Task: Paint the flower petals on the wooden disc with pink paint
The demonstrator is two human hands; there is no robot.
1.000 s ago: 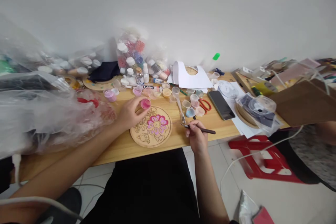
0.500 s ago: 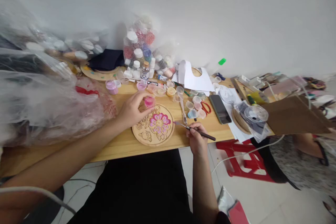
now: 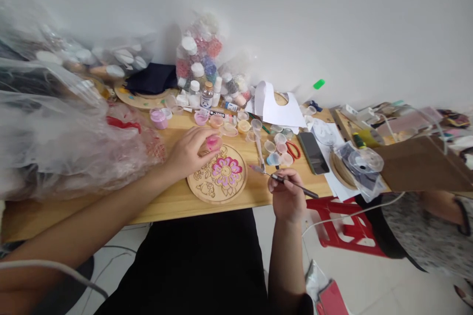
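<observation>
Between the thumb and fingers of my left hand [image 3: 188, 153] is a small clear cup of pink paint [image 3: 213, 143], held at the upper edge of a round wooden board [image 3: 205, 198]. The board lies flat on the table and carries engraved line work. Its flower [image 3: 226, 171] is coloured pink and lilac, while the leaves and a small figure at the lower left are bare wood. My right hand [image 3: 288, 191] is closed around a dark-handled paintbrush [image 3: 277, 177]. The brush's pinkish tip points left, just off the board's right edge.
Small paint cups [image 3: 244, 126] stand behind the board, with red-handled scissors [image 3: 293, 150] and a phone [image 3: 313, 152] to the right. Plastic bags [image 3: 66, 147] crowd the left. A seated person's patterned clothing [image 3: 417, 229] shows at far right, near a red stool [image 3: 343, 226].
My right hand and the paintbrush have moved slightly right, away from the board. My left hand keeps the pink cup by the board, and the cup seems tipped a little. The view has shifted slightly.
</observation>
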